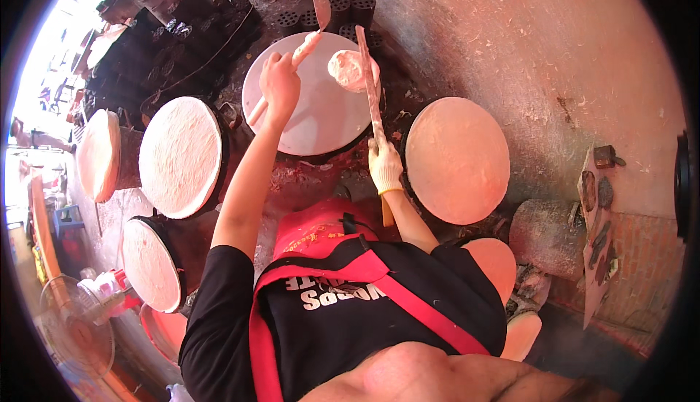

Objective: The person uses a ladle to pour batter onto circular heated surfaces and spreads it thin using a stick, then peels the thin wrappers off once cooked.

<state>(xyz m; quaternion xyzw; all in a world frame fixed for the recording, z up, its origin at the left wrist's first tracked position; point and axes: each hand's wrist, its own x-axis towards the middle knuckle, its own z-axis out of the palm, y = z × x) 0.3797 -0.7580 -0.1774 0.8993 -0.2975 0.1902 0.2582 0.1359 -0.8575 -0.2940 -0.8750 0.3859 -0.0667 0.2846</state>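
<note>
In front of me is a round griddle point(310, 121) with a smooth, pale top. My left hand point(281, 85), bare, is closed round the pale handle of a long tool with a narrow metal blade point(321, 8), which points past the griddle's far rim. My right hand point(384, 165), in a whitish knitted glove, grips a long, flat, worn stick point(370, 88) that extends away from me. A soft white lump of dough or batter point(346, 70) appears at the griddle's right side, against the stick; whether it rests on the griddle or hangs from the stick I cannot tell.
White-coated round griddles stand at left point(181, 158) and right point(457, 160), with a smaller one point(152, 265) lower left. Black perforated coal briquettes point(357, 8) are stacked behind the middle griddle. A fan point(76, 322) stands lower left; a stained wall point(554, 59) rises at right.
</note>
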